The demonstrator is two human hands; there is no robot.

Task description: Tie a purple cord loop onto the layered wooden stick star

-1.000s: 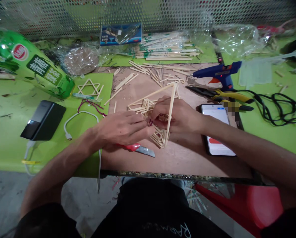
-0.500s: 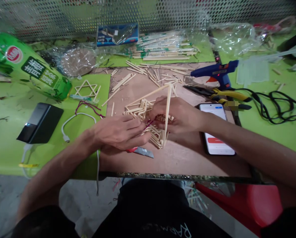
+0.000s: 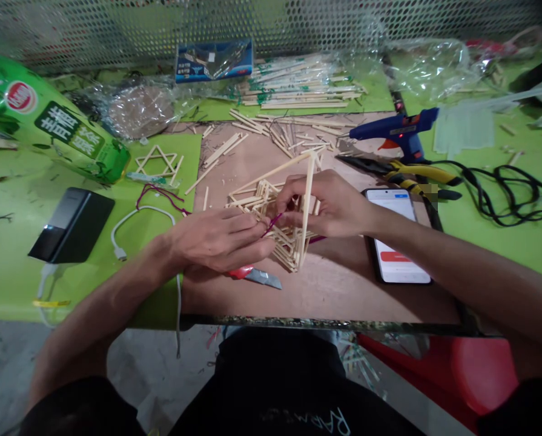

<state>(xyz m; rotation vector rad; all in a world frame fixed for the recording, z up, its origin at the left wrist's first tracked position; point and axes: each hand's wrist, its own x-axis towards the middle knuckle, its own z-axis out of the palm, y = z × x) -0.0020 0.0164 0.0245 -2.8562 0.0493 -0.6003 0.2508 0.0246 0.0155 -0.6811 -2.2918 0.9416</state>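
Note:
A lattice frame of thin wooden sticks (image 3: 293, 253) stands on the brown board, with one tall post and a long slanting stick. Inside it, my right hand (image 3: 327, 203) reaches past the post, thumb and forefinger pinched on a purple cord (image 3: 273, 223). My left hand (image 3: 223, 239) comes in from the left, its fingers closed on the same cord close to the frame. More of the cord trails off to the left over the green tabletop. Beneath my left hand lies a utility knife (image 3: 261, 277), its red handle partly covered.
A blue glue gun (image 3: 395, 130) and yellow-handled pliers (image 3: 416, 172) lie at right, above a lit phone (image 3: 398, 236). Loose sticks (image 3: 225, 151) litter the board's far side. At left are a green bottle (image 3: 57, 121), a dark power bank (image 3: 73, 224) and a white cable (image 3: 150, 209).
My right hand's fingers have lifted and shifted slightly within the frame, showing more of the pinched cord. A bit of purple cord now shows right of the post. My left hand has barely moved.

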